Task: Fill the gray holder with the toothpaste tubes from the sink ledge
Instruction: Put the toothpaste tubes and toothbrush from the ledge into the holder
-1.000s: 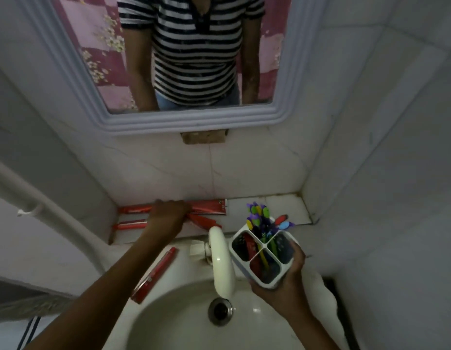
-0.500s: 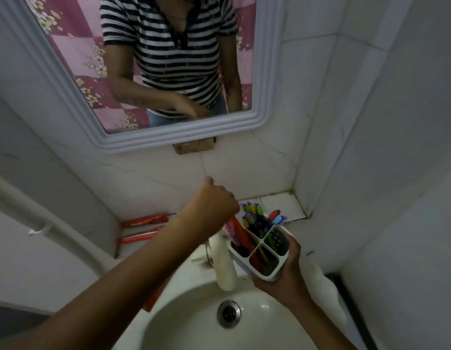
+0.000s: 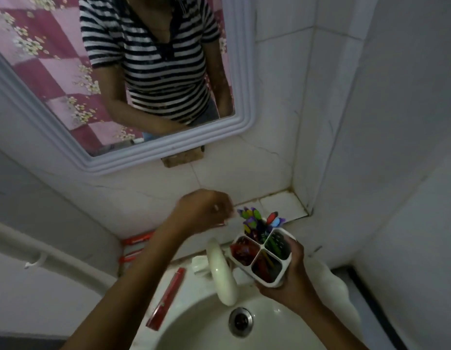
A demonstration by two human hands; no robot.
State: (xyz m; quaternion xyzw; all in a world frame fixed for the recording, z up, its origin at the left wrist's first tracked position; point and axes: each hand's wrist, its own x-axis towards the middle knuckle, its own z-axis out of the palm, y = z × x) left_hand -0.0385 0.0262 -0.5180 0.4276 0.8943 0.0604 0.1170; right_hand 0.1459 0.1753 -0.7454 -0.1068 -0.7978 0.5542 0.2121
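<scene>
- While the right hand (image 3: 286,279) grips the gray holder (image 3: 263,256) from below, above the basin's rear rim, the left hand (image 3: 205,210) hovers loosely curled just left of it, no tube visible in its grip.
- Change noted: half a second ago that hand was pushing a red tube in; red now fills the holder's near-left compartment (image 3: 243,251) (one tube delivered, by this reading).
- Other compartments: colored toothbrushes (image 3: 256,218) upright at the back; darker items in the rest, unclear.
- Remaining stock: two toothpaste tubes (image 3: 137,239) at the ledge's left end, against the wall; one red tube (image 3: 166,299) on the sink's left rim, beside the white faucet (image 3: 220,271).
- Judgement: task part-done; three tubes left to fetch.
</scene>
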